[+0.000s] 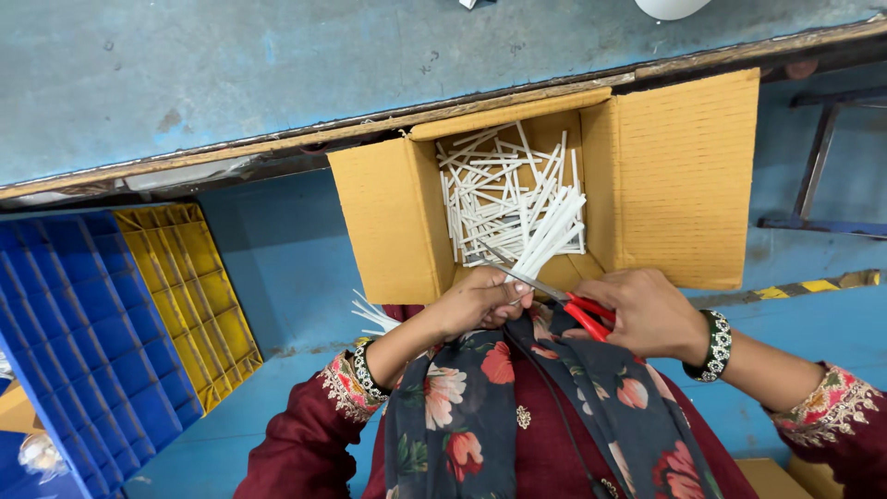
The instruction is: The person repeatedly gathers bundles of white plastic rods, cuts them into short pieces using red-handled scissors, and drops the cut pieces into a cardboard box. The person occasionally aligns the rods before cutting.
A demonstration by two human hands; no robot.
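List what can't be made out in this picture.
- Scissors: handle loops hidden inside the right hand, head view.
- White sticks: bundle's middle hidden in the left hand.
- Box floor: buried under cut sticks.
- White object: cut off by top edge.
- Blue crate: cut off by left edge.

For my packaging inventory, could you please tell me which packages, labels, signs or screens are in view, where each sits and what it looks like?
Cardboard box: centre, below the table edge, brown, flaps open, holding short white sticks.
Blue crate: lower left, plastic, gridded compartments.
Yellow crate: beside the blue crate, same grid.
Labels, signs, screens: none visible.
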